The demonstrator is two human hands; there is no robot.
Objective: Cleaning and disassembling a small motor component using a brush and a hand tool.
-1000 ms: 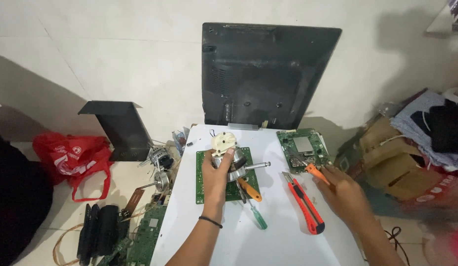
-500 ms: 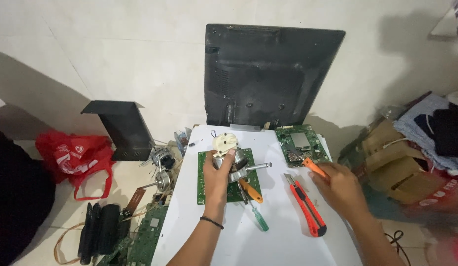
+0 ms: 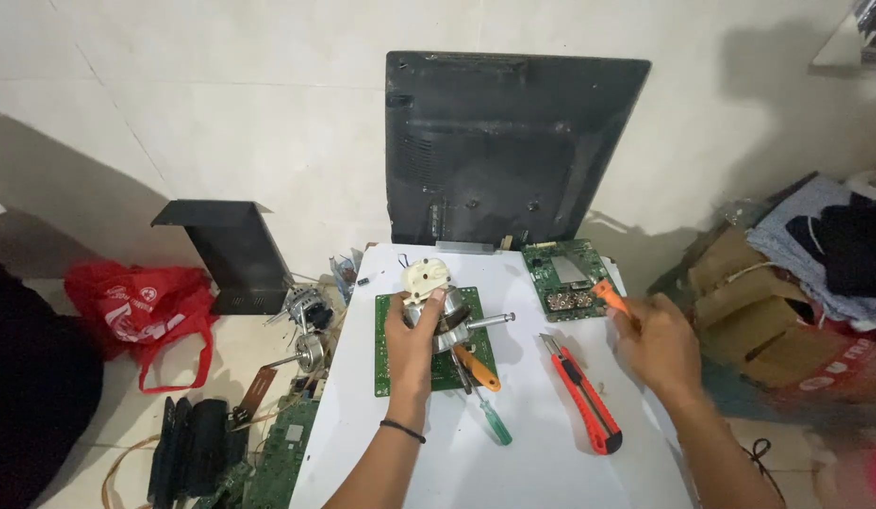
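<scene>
On the white bench the left hand is closed around a small silver electric motor with a cream plastic cap, gripping it from the side while its steel shaft sticks out to the right. The motor sits over a green rectangular circuit board that lies flat on the bench, near its middle. Just below the motor lie two screwdrivers, one with an orange handle and one with a green handle (their shafts cross under the motor, so the tips are hidden).

The right hand is curled around a thin orange-handled tool, of which only the upper end shows beyond the fingers; what kind of tool it is cannot be told. It hovers beside a second green circuit board at the far right corner of the bench. Between the two hands a red and black utility knife lies on the bench, touched by neither.

A black monitor back cover leans upright against the white wall behind the bench. On the floor to the left lie a red plastic bag, a black metal bracket and loose motor parts.
</scene>
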